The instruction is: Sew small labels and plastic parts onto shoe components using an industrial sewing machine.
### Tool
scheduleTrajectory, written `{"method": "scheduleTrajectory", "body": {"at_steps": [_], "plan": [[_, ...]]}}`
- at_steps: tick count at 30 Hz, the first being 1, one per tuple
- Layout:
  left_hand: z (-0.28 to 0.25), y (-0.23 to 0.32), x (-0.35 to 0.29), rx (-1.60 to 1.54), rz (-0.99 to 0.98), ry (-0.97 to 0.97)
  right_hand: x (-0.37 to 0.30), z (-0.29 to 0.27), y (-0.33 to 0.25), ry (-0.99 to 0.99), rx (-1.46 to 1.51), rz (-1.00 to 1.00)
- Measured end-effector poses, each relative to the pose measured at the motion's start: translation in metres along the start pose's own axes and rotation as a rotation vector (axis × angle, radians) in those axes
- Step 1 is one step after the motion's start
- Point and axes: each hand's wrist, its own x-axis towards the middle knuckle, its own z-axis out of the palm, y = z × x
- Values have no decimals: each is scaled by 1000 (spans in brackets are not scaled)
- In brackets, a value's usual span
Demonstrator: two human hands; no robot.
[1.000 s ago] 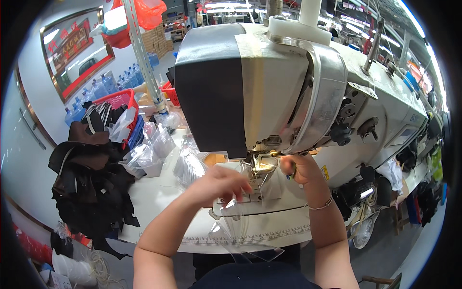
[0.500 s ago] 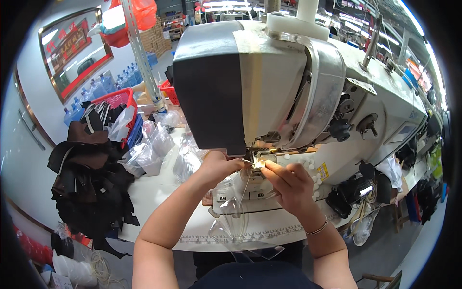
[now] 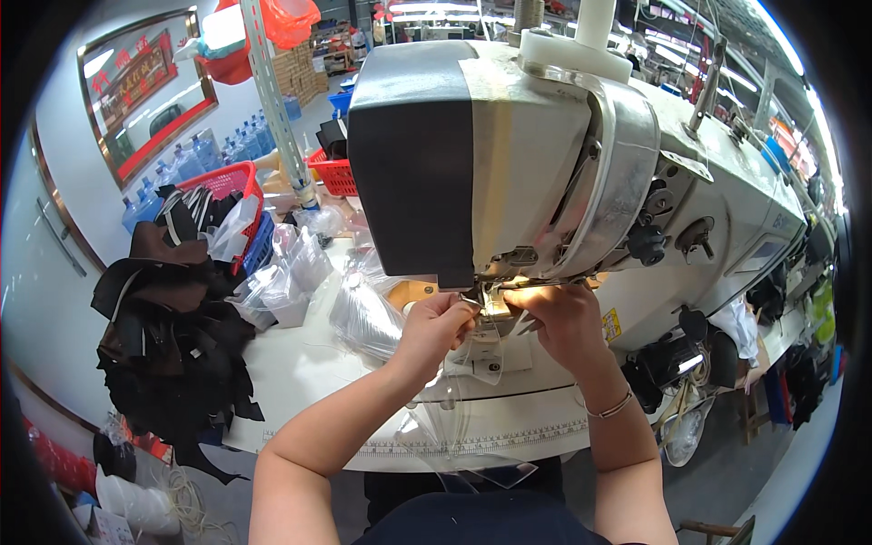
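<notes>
Water bottles stand along the wall on the left of a busy workshop, with a larger red basket and a heap of black pieces nearer the person. To the right of these, a sewing machine sits over a white worktop, its needle area lit by a warm glow.

Both hands meet at this lit spot. The person's left hand is to the left of the needle, thumb and forefinger pressed together; whether plastic, thread or nothing lies between them cannot be told. The right hand is on the other side, partly beneath the machine's arm, fingers curled around what looks like a small metal tool, too little exposed to name.

Clear plastic runs below the left hand, across the front of the worktop and over its near edge. A bundle of clear bags rests just left of the machine.

The step in hand appears to be close fingertip work at the needle, rather than feeding material through. The next move seems to call for a steady pinch, good sight of the needle and fingers clear of its path.
</notes>
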Motion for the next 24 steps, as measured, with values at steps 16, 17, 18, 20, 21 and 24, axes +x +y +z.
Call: {"method": "scheduleTrajectory", "body": {"at_steps": [16, 17, 18, 20, 21, 24], "plan": [[-10, -6, 6, -86, 36, -63, -33, -3, -31, -252, 854, 746], [-7, -8, 4, -83, 59, -20, -33, -4, -25, -211, 1008, 772], [-6, -9, 4, -86, 58, -24, -31, -6, -20, -169, 1156, 796], [-6, -13, 3, -152, 94, 20, -25, -12, -12, -207, 1089, 775], [-3, -15, 1, -152, 96, 24, -24, -13, -8, -200, 1133, 792], [4, -19, -3, -223, 125, 107, -20, -16, 2, -165, 1192, 826]]}}
